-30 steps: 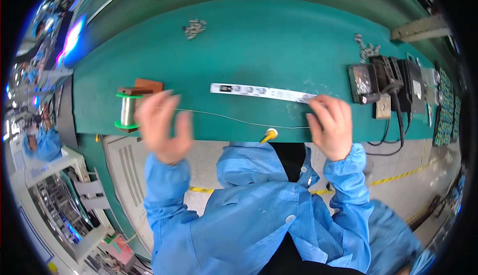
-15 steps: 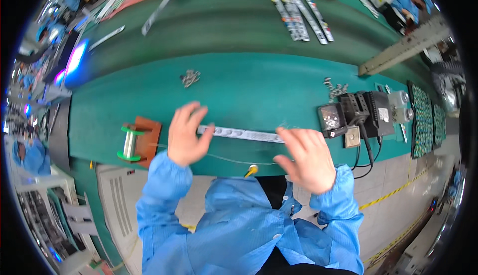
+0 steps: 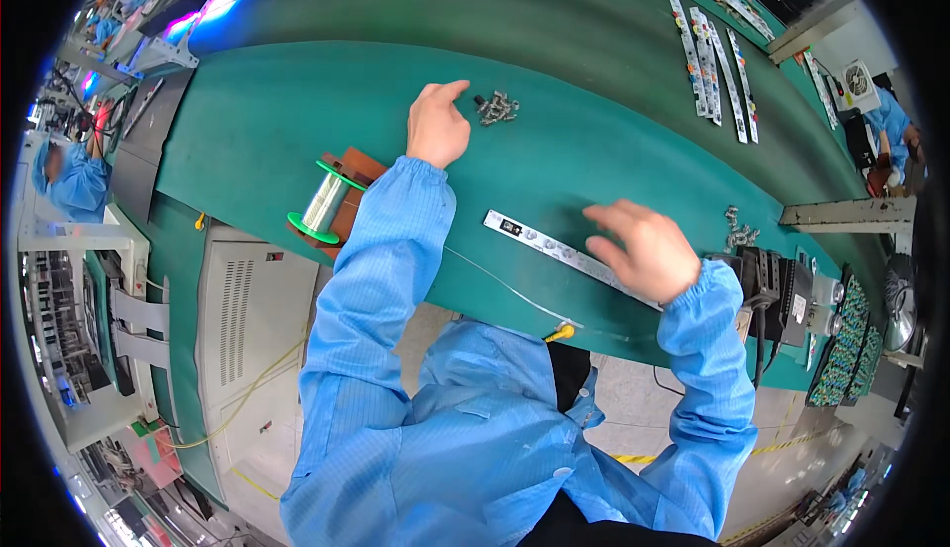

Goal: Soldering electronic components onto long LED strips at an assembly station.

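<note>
My left hand [image 3: 437,126] is stretched out over the green bench mat, its index finger reaching toward a small pile of metal parts [image 3: 498,107]. It holds nothing that I can see. A narrow white circuit board strip [image 3: 549,243] lies slantwise on the mat, with a black component near its left end and round marks along it. Over the strip's right part hovers my right hand [image 3: 648,253], thumb and fingers apart and slightly blurred. It hides some of the strip's upper edge.
A green-flanged spool of wire [image 3: 325,202] sits in a brown holder [image 3: 359,169] left of the strip. Black soldering equipment [image 3: 777,285] and a second metal-part pile [image 3: 738,230] are at right. More board strips [image 3: 711,62] lie on the dark green surface beyond. A yellow clip [image 3: 560,332] marks the front edge.
My left hand has left the strip's left end and moved forward to the parts pile. My right hand has lifted slightly over the strip. The view has swung left.
</note>
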`<action>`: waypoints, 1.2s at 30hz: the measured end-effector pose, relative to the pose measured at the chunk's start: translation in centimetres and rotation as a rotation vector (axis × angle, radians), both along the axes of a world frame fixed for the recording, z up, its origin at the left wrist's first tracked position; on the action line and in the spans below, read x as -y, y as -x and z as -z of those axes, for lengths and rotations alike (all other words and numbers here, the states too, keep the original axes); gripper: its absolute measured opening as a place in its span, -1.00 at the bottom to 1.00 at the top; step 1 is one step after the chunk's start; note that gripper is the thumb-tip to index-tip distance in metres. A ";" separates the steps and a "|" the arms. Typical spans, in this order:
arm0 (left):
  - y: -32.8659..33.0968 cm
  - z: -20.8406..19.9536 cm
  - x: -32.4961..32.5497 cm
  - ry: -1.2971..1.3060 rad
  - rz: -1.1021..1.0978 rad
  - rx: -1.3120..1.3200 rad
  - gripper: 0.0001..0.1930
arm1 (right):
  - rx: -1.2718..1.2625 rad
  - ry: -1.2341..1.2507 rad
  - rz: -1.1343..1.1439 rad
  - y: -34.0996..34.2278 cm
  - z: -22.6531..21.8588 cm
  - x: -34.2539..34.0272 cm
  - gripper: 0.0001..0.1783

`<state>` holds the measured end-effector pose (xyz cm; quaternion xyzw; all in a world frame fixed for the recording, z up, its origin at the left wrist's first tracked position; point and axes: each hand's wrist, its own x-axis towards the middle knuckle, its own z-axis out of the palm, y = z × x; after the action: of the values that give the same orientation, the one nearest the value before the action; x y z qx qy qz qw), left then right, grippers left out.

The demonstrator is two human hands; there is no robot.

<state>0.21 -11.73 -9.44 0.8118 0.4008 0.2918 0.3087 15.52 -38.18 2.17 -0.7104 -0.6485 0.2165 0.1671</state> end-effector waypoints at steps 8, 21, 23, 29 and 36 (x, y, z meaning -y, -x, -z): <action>-1.2 -1.3 -1.3 -0.155 0.208 -0.199 -0.76 | -0.105 0.066 0.089 -0.2 0.2 0.4 -0.64; -1.4 -1.0 -2.1 -0.063 0.159 -0.213 -0.82 | -0.184 0.030 0.100 0.5 0.3 3.9 -0.63; -1.3 -1.0 -2.1 -0.026 0.159 -0.200 -0.81 | -0.191 0.027 0.102 0.6 0.3 4.1 -0.63; -0.7 -0.8 -1.7 -0.049 0.143 -0.112 -0.79 | -0.207 0.000 0.125 0.6 -0.1 4.2 -0.64; -0.9 -0.9 -1.8 -0.042 0.167 -0.068 -0.80 | -0.138 -0.013 0.085 0.3 -0.7 2.5 -0.62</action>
<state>1.07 -9.94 -8.56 0.8581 0.3359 0.2456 0.3008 15.23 -40.63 2.90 -0.7194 -0.6062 0.2536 0.2251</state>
